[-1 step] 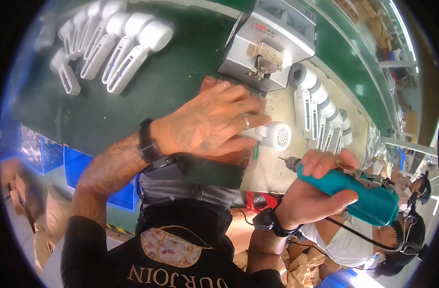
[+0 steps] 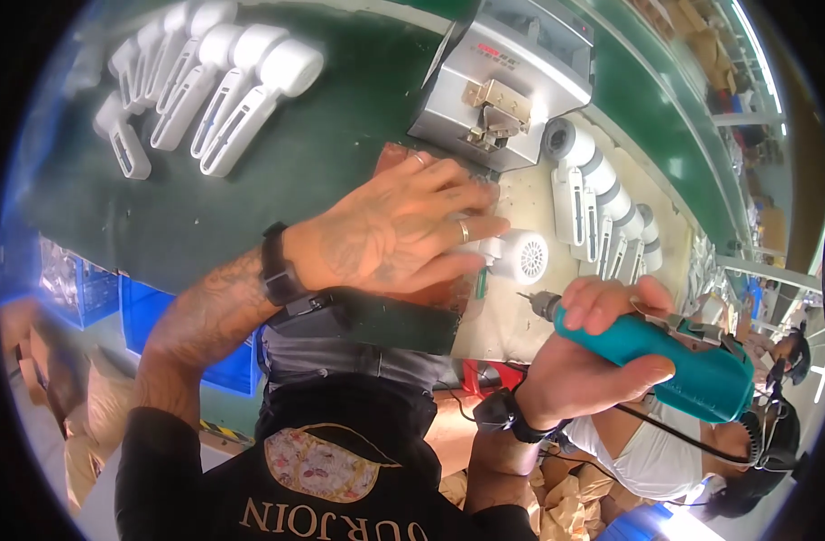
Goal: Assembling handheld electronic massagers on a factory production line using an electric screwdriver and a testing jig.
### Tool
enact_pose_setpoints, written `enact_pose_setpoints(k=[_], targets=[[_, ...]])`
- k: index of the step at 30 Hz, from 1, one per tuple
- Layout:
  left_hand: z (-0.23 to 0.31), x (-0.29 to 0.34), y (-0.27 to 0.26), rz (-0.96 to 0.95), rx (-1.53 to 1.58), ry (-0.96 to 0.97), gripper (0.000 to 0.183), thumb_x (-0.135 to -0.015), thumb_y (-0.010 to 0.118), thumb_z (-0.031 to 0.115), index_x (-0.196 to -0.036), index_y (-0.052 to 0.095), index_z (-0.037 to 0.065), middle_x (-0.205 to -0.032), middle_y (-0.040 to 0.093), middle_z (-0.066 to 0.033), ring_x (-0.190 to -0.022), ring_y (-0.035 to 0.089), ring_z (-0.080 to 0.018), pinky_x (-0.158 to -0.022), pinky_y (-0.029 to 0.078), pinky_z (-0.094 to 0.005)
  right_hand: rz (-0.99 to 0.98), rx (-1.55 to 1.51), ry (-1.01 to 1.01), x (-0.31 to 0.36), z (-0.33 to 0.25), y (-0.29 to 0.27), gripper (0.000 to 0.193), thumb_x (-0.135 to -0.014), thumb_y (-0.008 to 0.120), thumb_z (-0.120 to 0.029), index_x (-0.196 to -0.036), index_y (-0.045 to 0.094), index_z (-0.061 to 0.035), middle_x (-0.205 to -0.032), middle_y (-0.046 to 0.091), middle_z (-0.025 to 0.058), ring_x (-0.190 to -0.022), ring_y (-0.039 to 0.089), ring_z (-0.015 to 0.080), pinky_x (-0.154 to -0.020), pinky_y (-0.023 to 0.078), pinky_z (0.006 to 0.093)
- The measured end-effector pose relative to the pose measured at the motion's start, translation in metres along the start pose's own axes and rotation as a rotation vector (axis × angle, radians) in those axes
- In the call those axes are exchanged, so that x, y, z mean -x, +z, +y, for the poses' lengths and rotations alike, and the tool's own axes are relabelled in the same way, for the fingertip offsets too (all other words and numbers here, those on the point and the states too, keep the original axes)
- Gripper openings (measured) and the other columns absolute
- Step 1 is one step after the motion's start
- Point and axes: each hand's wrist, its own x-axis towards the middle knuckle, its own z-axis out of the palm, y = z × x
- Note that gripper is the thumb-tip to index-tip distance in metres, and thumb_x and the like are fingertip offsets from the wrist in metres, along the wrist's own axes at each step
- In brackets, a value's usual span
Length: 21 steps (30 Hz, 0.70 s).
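Note:
My left hand (image 2: 385,225) lies across the handle of a white handheld fan (image 2: 526,256), pressing it down over a reddish-brown pad (image 2: 437,296). The fan's round head, with a slotted grille, sticks out past my fingertips; most of its handle is hidden under the hand. In my right hand (image 2: 584,370) is a teal electric screwdriver (image 2: 701,379), held with the fingers wrapped round its body. Its bit points left, just below and apart from the fan head.
A grey metal screw feeder (image 2: 502,90) stands at the back. Several white fans (image 2: 259,104) lie at the far left, and several more (image 2: 606,194) sit in a row at right. A blue crate (image 2: 227,361) is below the table edge. A co-worker (image 2: 638,455) is at the lower right.
The screwdriver has shifted very slightly to the left in my right hand's grip. My left hand and the fan look still.

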Motion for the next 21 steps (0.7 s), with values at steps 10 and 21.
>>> enact_pose_setpoints(k=[10,21], targets=[[-0.003,0.001,0.002,-0.02,0.149,-0.109,0.034,-0.092,0.07,0.024,-0.125,0.07,0.018,-0.119,0.063,-0.0055,-0.108,0.056,-0.0256,-0.093,0.042,-0.0416,-0.059,0.099,0.047,-0.012,0.011,0.025,0.089,-0.088,0.056,-0.076,-0.122,0.051,0.0058,-0.067,0.056,0.0066,-0.055,0.054,0.0179,-0.057,0.05,0.0355],[0.001,0.004,0.002,-0.071,0.144,-0.123,0.034,-0.09,0.071,0.023,-0.124,0.071,0.018,-0.117,0.064,-0.004,-0.105,0.056,-0.0266,-0.092,0.041,-0.0419,-0.084,0.05,0.116,-0.007,0.026,0.027,0.071,-0.099,0.05,-0.066,-0.114,0.053,0.0028,-0.068,0.049,0.0053,-0.059,0.047,0.0174,-0.058,0.042,0.0345]])
